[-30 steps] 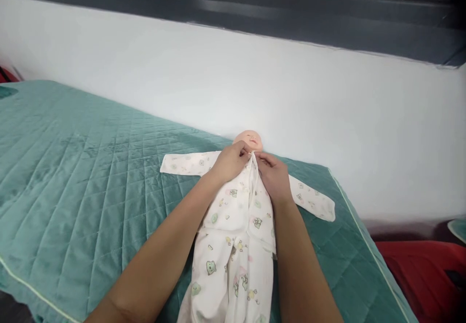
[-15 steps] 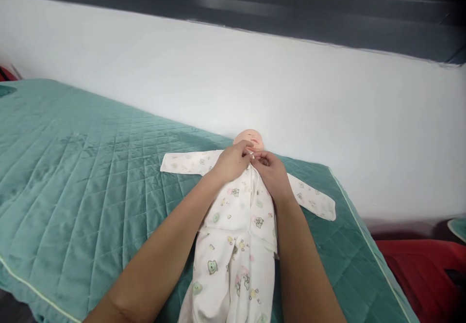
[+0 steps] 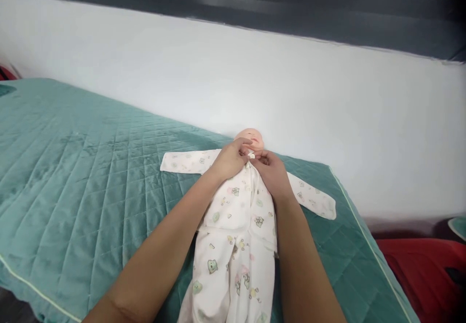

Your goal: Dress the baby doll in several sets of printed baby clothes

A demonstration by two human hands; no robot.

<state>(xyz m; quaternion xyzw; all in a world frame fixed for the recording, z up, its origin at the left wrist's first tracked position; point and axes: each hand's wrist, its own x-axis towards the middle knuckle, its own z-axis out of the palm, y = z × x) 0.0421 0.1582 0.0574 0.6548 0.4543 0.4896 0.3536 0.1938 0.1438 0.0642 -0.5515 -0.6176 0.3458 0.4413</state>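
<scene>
A baby doll [image 3: 250,134] lies on its back, its head toward the wall. It wears a white baby top [image 3: 233,206] printed with small animals, sleeves spread to both sides, and matching trousers [image 3: 214,269]. At the neckline my left hand [image 3: 232,159] pinches the edge of the top from the left. My right hand [image 3: 272,171] pinches the same neckline from the right, its fingertips close to the left ones. A small white bit of fabric shows between them; whether it is a tie or a fastener I cannot tell. The doll's neck is mostly hidden by my fingers.
Under the doll is a green quilted bedcover [image 3: 109,192] with a pale piped edge. A white wall [image 3: 218,75] rises right behind the doll's head, below a dark window frame [image 3: 255,8]. Something red [image 3: 418,269] stands beyond the bed's right edge.
Both hands stay at the neckline with only small finger movements. More of the white fabric shows between the fingertips now. The doll has not visibly moved.
</scene>
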